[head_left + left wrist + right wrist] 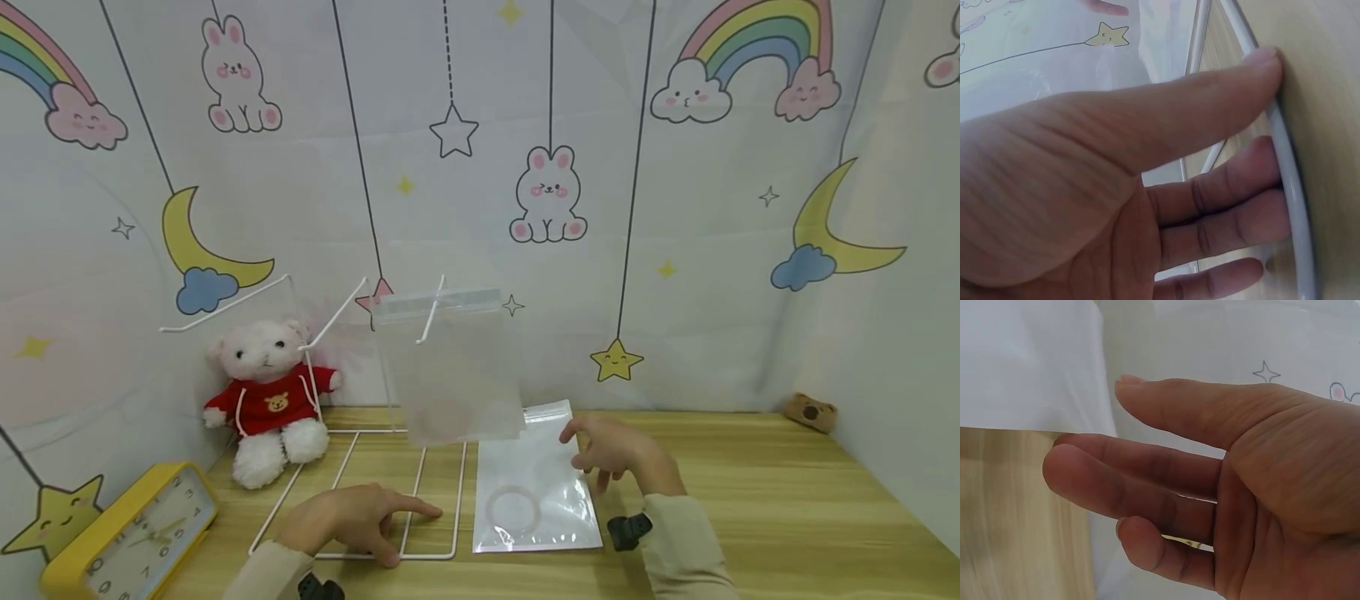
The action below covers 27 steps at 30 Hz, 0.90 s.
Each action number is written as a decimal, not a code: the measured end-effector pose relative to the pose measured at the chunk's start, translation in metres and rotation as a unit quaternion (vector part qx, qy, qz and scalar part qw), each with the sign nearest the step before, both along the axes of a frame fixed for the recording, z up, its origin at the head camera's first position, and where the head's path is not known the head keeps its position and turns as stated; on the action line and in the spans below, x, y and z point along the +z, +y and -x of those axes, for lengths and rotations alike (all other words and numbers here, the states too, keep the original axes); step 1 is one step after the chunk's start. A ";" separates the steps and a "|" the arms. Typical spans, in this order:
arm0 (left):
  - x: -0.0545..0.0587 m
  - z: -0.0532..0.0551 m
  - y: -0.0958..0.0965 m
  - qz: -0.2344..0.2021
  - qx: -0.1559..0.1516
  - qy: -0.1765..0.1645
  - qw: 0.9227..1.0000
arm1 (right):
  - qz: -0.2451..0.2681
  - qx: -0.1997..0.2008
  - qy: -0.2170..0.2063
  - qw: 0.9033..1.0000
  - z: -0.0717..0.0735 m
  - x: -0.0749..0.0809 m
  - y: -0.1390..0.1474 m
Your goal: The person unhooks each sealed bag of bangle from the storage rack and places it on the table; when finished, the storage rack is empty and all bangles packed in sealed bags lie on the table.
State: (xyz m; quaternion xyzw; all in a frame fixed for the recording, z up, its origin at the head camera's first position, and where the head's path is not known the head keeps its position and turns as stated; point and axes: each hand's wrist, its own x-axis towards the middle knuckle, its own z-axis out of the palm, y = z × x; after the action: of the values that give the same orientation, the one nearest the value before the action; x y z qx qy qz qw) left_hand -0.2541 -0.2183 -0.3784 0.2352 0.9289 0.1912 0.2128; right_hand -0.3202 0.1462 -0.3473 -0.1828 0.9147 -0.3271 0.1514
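Observation:
A white wire rack (455,533) stands on the table, with a frosted zip bag (457,375) hanging from its front prong. My left hand (352,517) is low at the rack's base. In the left wrist view its thumb tip lies over the front wire (1297,212), and the other fingertips come up to that wire. A second zip bag (536,475), shiny with a round ring mark, lies flat to the right of the rack. Over this bag's right edge hovers my right hand (611,450), fingers loosely bent and holding nothing, fingertips close to a pale bag edge (1041,375).
A white teddy bear (273,408) in a red sweater sits behind the rack's left side. At the front left stands a yellow clock (135,533). A small brown bear-faced item (810,412) lies at the table's (750,500) back right corner, against the printed backdrop (712,333).

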 end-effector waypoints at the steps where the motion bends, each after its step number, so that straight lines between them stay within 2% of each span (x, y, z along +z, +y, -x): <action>1: 0.000 0.000 0.000 0.000 -0.001 0.001 1.000 | -0.003 -0.002 0.005 1.000 0.000 0.001 0.000; 5: 0.000 0.001 0.000 0.005 0.002 -0.002 1.000 | -0.006 -0.004 0.032 0.999 0.001 0.004 -0.002; 12: 0.001 0.002 0.000 0.009 0.000 -0.004 1.000 | 0.026 -0.021 0.122 0.992 0.007 0.004 -0.015; 15: 0.001 0.002 0.000 0.011 0.000 -0.007 1.000 | 0.025 -0.037 0.165 0.985 0.009 0.004 -0.024; 20: 0.000 0.003 0.000 0.008 0.001 -0.012 1.000 | 0.028 -0.043 0.250 0.967 0.010 0.003 -0.040; 27: 0.001 0.002 0.002 0.012 0.007 -0.012 1.000 | 0.049 -0.043 0.307 0.950 0.006 0.002 -0.058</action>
State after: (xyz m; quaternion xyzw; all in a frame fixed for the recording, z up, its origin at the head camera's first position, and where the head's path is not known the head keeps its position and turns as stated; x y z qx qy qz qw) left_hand -0.2556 -0.2168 -0.3771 0.2235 0.9302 0.1844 0.2255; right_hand -0.3258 0.0882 -0.3452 -0.2423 0.9069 -0.3056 -0.1596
